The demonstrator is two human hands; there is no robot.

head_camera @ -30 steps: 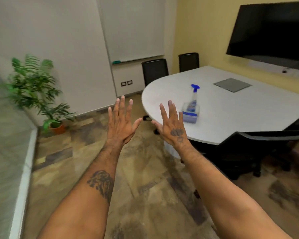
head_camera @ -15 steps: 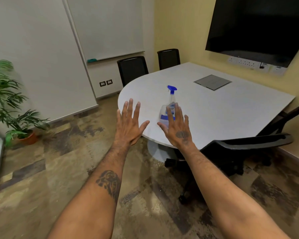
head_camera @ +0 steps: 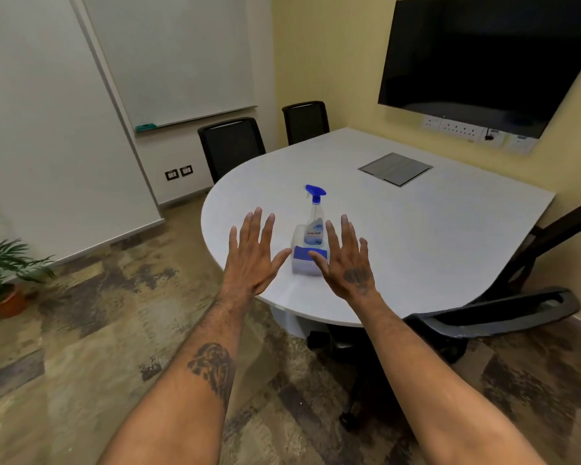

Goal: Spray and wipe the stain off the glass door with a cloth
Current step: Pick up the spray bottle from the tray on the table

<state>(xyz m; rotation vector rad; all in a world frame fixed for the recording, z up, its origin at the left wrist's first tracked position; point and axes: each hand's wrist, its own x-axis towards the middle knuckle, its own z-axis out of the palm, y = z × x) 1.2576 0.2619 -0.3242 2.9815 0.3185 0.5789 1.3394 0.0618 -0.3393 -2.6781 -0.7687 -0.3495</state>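
**Both hands spread above the table edge, holding nothing**

Your left hand (head_camera: 253,255) and right hand (head_camera: 346,260) reach forward with palms down and fingers spread, both empty. Between them the bottle (head_camera: 310,239) stands upright near the rounded edge of the table (head_camera: 416,236), blue trigger on top; your right thumb overlaps its blue base in view. Whether that blue base is the cloth, you cannot tell. A black chair (head_camera: 503,310) sits to your right.

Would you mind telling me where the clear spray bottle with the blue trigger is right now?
In the head view, the clear spray bottle with the blue trigger stands upright near the white table's rounded near edge, between the open left hand and right hand.
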